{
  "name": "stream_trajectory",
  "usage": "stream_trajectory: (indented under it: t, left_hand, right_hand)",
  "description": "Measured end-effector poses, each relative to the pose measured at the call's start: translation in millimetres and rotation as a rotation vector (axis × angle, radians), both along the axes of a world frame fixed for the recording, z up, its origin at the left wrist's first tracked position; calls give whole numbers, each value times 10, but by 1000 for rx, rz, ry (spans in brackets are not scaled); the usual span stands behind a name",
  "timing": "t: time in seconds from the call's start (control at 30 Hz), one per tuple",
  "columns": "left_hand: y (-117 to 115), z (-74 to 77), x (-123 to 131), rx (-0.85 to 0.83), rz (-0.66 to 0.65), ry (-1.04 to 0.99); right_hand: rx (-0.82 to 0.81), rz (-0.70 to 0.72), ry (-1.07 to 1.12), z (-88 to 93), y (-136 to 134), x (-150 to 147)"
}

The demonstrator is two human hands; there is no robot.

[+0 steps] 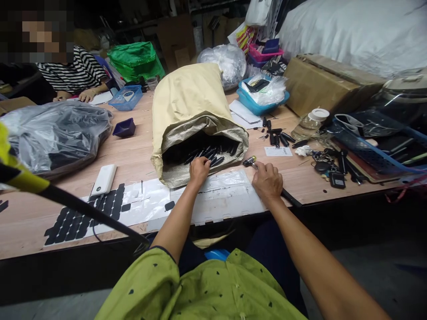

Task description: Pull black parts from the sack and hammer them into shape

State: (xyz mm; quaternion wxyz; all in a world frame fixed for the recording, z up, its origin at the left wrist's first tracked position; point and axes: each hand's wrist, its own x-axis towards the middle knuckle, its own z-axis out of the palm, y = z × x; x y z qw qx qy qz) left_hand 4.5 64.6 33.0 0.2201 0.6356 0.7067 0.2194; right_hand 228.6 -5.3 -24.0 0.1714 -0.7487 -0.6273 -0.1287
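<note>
A large tan woven sack (pixel 191 91) lies on the table with its mouth facing me. Inside the mouth are many slim black pieces (pixel 218 161), pointed like pen bodies; their exact kind is unclear. My left hand (pixel 199 171) is at the lower lip of the sack, its fingers curled in at the black pieces. What the fingertips grip is hidden. Just right of the sack, my right hand (pixel 267 182) is wrapped round a small hammer (pixel 249 161). The metal head points toward the sack, and the black handle sticks out behind the hand over the table's front edge.
More black pieces (pixel 276 138) lie near a clear jar (pixel 308 126). Keys (pixel 323 166) and a blue basket (pixel 376 151) are at right. At left are a white power bank (pixel 104 179), black stickers (pixel 90 215) and a plastic bag (pixel 56 138). A co-worker's hand (pixel 87 94) rests beyond.
</note>
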Motion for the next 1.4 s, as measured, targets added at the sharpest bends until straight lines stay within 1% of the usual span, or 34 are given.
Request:
stream_trajectory:
  t: [0.07, 0.13, 0.27, 0.37, 0.47, 0.53, 0.6, 0.63, 0.7, 0.77, 0.83, 1.0, 1.1, 1.17, 1.23, 1.3, 1.4]
  left_hand:
    - [15, -25, 13, -68, 1, 55]
    - [2, -51, 26, -85, -10, 94]
    - [21, -102, 16, -34, -60, 110]
    - [22, -115, -41, 36, -89, 65]
    - [-116, -114, -104, 182, -114, -50]
    - [-289, -136, -121, 271, -186, -128]
    - [-474, -192, -110, 308, -278, -152]
    - [-553, -230, -97, 305, -311, -141]
    - [-661, -312, -70, 270, -338, -99]
    - [-699, -375, -52, 218, -337, -67]
    - [-692, -402, -48, 179, -340, -56]
    - [-649, -365, -54, 122, -348, -65]
    - [-644, -342, -52, 104, -350, -93]
    - [-645, -334, -49, 96, -351, -116]
    - [-647, -330, -43, 93, -348, -133]
    - [-650, -330, -34, 97, -341, -144]
    - [-653, -336, -18, 99, -330, -161]
  right_hand:
    - [-12, -1, 6, 10, -5, -6]
    - [-21, -5, 11, 22, -10, -13]
    - [-31, -15, 26, 39, -17, -25]
    - [-33, -13, 32, 47, -21, -31]
    - [-33, -6, 29, 51, -20, -35]
    - [-35, -4, 26, 50, -17, -36]
    - [-38, -6, 23, 48, -12, -35]
    - [-39, -8, 23, 46, -11, -34]
    - [-39, -10, 25, 45, -10, -36]
    - [-38, -11, 31, 46, -12, -41]
    - [-37, -9, 40, 48, -12, -45]
    - [-45, -3, 105, 73, 10, -9]
    - [-62, 26, 212, 125, -8, 28]
    - [-55, 53, 305, 175, -67, 15]
    - [-27, 97, 401, 231, -164, -49]
    - [-9, 173, 484, 286, -276, -153]
    - [0, 280, 551, 356, -422, -329]
